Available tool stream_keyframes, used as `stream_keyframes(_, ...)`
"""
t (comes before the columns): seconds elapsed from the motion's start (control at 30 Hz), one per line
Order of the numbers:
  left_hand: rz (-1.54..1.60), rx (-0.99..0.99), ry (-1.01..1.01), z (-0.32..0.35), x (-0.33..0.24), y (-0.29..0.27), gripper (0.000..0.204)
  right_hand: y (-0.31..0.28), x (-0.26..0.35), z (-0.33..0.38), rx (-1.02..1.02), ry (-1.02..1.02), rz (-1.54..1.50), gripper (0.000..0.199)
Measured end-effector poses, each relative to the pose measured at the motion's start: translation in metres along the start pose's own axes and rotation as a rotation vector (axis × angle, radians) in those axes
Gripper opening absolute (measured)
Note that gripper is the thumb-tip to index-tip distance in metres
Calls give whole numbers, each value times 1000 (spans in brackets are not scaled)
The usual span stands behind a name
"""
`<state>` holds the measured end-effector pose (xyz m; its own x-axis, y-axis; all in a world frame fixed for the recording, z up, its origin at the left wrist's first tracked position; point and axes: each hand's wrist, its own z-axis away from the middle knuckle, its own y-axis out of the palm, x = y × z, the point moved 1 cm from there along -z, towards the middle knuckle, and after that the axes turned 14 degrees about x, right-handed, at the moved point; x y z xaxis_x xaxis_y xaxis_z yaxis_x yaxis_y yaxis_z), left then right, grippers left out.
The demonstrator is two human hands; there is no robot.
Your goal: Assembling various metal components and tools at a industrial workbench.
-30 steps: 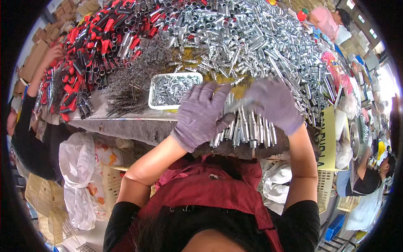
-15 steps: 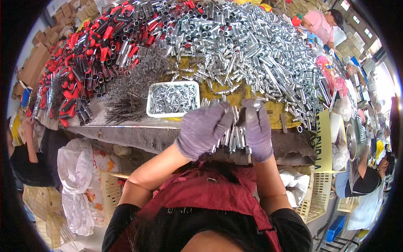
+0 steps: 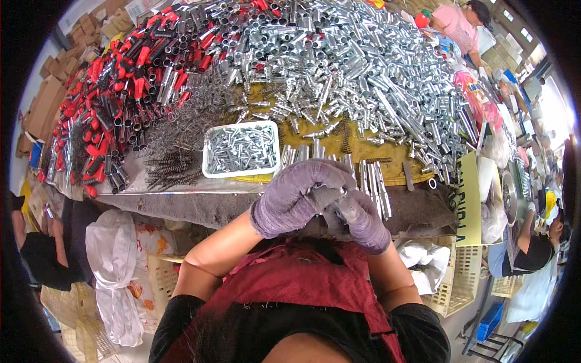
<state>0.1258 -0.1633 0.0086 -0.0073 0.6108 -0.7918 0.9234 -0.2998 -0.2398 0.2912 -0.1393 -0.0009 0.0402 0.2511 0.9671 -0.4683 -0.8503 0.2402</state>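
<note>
Both gloved hands meet just over the front edge of the bench. My left hand (image 3: 296,196) is closed with its fingers curled over, and my right hand (image 3: 366,224) pinches right beside it. Between them shows the shiny end of a small metal part (image 3: 343,192); the gloves cover the rest, so its kind is unclear. Beyond the right hand, several slim metal tubes (image 3: 374,187) lie side by side at the edge. Shorter metal cylinders (image 3: 296,152) are lined up behind the left hand. A white tray (image 3: 207,158) of small metal pins stands to the left.
A large heap of metal tubes (image 3: 387,78) fills the back of the bench. Red and black handles (image 3: 100,133) pile up at left, near dark springs (image 3: 171,169). A flat metal strip (image 3: 408,175) and a ring (image 3: 432,183) lie at right. Other people work nearby.
Both hands have drawn back toward me and come together, the right one lower and turned inward. The tubes at the edge are now uncovered. My view has shifted slightly.
</note>
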Motion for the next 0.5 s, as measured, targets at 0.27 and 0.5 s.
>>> stream_keyframes(0.27,399,334,-79,-50,33,3,42,-18,4,12,-390,-263,-166,52)
stream_keyframes(0.5,-411,357,-689,-184,123,-42,48,-69,-19,44,-625,-420,-52,29)
